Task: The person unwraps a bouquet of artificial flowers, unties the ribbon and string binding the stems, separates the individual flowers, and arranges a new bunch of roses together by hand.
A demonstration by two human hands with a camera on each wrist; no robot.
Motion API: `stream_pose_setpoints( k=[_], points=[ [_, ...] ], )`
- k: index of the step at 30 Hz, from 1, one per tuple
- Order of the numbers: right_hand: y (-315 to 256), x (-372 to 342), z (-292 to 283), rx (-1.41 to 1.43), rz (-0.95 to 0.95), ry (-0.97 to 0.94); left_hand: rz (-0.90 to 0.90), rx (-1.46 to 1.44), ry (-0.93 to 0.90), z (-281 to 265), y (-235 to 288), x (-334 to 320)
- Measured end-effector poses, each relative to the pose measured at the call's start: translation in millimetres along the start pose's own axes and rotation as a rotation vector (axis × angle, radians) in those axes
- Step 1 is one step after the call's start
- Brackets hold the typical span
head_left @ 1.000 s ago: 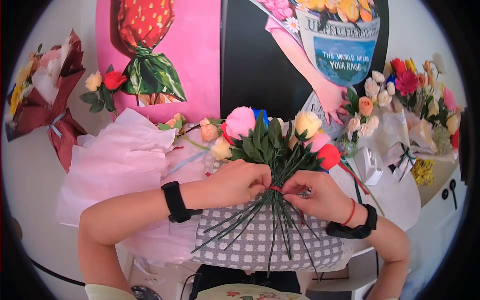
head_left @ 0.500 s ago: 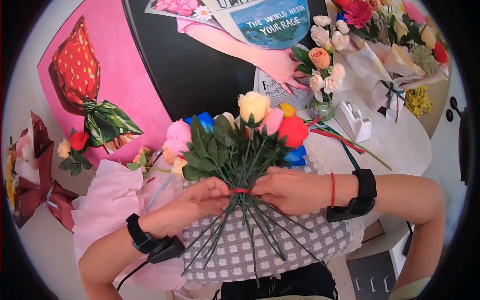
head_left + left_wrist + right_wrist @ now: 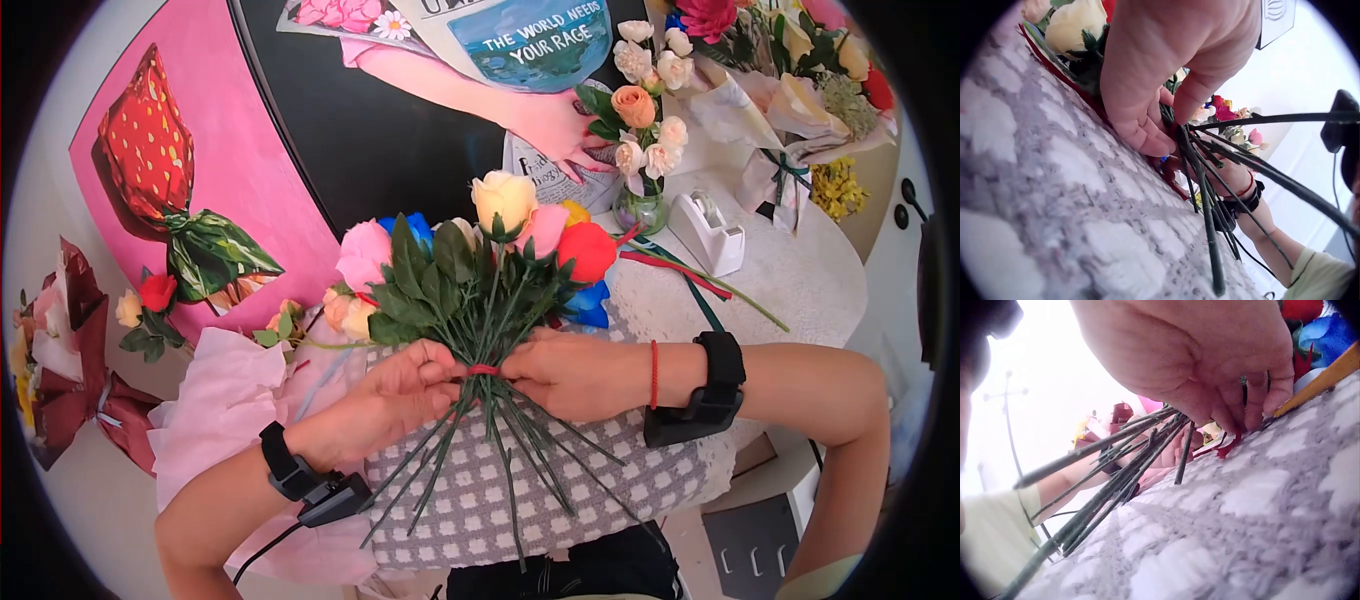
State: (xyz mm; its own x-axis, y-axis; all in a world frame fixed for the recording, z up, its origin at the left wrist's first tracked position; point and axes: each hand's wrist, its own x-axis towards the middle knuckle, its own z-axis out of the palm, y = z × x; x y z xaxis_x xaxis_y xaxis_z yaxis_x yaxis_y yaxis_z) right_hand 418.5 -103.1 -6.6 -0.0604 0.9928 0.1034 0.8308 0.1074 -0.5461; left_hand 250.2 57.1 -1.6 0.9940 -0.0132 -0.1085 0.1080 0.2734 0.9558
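A bouquet of artificial flowers lies on a grey-and-white checked cloth [image 3: 610, 490], its green stems [image 3: 500, 430] fanned toward the person. Around the stems, just below the leaves [image 3: 430, 290], runs a narrow red ribbon [image 3: 484, 370]. My left hand [image 3: 390, 400] pinches the ribbon at the left side of the stems, thumb and fingers bent. From the other side my right hand [image 3: 575, 375] grips it, back of the hand turned up. In the right wrist view a red ribbon end [image 3: 1229, 448] shows below the fingertips. The pinching fingertips are partly hidden in the head view.
Pink wrapping paper [image 3: 225, 390] lies at the left. To the right stand a white tape dispenser [image 3: 708, 232] and a small glass vase [image 3: 640, 208] of flowers. Loose red ribbon [image 3: 675, 275] lies near them. Wrapped bouquets [image 3: 75, 370] stand at the table's sides.
The head view has swung right and tilted. Both hands have turned at the wrist while staying at the ribbon. Over the last half second they have barely moved.
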Motion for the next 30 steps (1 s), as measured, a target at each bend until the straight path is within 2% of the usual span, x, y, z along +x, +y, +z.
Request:
stream_pose_setpoints(
  k=[5, 12, 14, 19, 22, 26, 28, 30],
  points=[
    [-2.5, 4.1, -5.4, -0.028, 0.041, -0.094, -0.076, 0.162, 0.006, 2.8, 13.3, -1.6],
    [-1.3, 3.9, -4.5, 0.027, 0.052, -0.054, 0.004, 0.287, -0.125, -6.0, 10.7, 3.2],
    [-3.0, 3.9, -4.4, 0.009, 0.03, -0.049, -0.068, 0.358, -0.148, -5.5, 15.0, 3.6],
    [-2.2, 2.8, -4.4, -0.011, -0.01, -0.013, -0.081, 0.377, -0.102, 0.8, 13.4, 0.3],
    [-7.2, 2.1, -11.1, -0.031, -0.04, -0.037, -0.091, 0.456, -0.014, 1.2, 14.4, -1.1],
    [-10.6, 3.9, -17.7, 0.016, -0.082, -0.065, 0.005, 0.758, 0.106, -0.8, 16.6, -1.8],
    [-18.7, 2.5, -23.4, 0.192, 0.099, -0.098, 0.08, 1.004, 0.227, 2.4, 16.5, -1.4],
    [-18.2, 1.5, -21.3, 0.189, 0.099, -0.072, 0.11, 1.105, 0.264, 11.7, 23.1, -2.6]
  ],
)
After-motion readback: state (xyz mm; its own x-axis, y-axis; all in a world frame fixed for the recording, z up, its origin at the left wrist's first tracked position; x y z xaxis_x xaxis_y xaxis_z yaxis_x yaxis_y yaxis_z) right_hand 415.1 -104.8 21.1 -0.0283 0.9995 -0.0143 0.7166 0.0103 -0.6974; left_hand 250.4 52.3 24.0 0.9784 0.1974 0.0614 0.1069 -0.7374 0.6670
